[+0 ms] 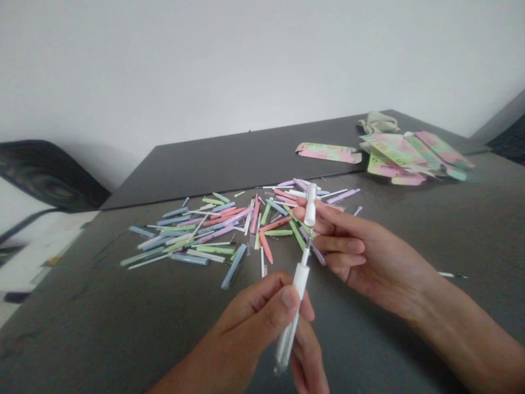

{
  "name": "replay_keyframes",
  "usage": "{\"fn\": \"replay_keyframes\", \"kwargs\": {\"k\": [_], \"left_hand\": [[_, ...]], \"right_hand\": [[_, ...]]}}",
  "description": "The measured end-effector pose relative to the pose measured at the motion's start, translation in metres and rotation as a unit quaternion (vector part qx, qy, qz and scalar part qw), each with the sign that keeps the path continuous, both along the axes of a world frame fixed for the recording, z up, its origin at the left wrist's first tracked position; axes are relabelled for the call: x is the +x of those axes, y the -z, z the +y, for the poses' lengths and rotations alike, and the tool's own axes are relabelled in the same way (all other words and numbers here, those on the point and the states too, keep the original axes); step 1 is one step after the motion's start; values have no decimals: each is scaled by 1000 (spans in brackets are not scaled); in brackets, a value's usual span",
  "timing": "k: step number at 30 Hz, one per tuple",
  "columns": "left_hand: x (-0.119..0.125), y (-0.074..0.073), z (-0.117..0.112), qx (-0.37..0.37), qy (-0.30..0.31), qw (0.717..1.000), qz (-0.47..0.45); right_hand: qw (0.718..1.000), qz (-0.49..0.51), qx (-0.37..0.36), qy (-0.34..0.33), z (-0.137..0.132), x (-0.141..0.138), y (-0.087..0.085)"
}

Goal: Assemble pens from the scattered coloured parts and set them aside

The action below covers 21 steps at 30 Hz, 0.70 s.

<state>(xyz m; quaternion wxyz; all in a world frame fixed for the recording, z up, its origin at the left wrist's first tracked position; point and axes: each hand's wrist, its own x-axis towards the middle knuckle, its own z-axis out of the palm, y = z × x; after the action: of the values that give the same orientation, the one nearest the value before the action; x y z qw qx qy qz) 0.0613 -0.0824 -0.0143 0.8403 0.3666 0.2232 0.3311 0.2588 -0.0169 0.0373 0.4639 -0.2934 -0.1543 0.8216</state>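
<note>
My left hand [262, 323] is closed around a white pen barrel [294, 306] held upright near the bottom centre. My right hand [353, 246] pinches a small white pen part [310, 205] just above the barrel, with a thin refill and spring [308, 241] running between the two pieces. Behind both hands lies a scattered pile of pastel pen parts [229, 230] in blue, green, pink, purple and white on the dark table [102, 306].
Several pink-and-green flat packages [410, 156] lie at the back right, one more package [328, 153] beside them, and a crumpled cloth [377, 123] behind. A single thin refill [451, 274] lies right of my right wrist. A dark chair [45, 175] stands at left.
</note>
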Motion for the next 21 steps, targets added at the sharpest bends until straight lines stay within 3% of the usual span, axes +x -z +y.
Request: {"fn": "replay_keyframes", "kwargs": {"k": [6, 21], "left_hand": [[-1, -4, 1, 19, -3, 1000, 23], [-1, -3, 0, 32, -11, 999, 28]], "right_hand": [[996, -36, 77, 2, -3, 0, 0], [972, -151, 180, 3, -3, 2, 1]]}}
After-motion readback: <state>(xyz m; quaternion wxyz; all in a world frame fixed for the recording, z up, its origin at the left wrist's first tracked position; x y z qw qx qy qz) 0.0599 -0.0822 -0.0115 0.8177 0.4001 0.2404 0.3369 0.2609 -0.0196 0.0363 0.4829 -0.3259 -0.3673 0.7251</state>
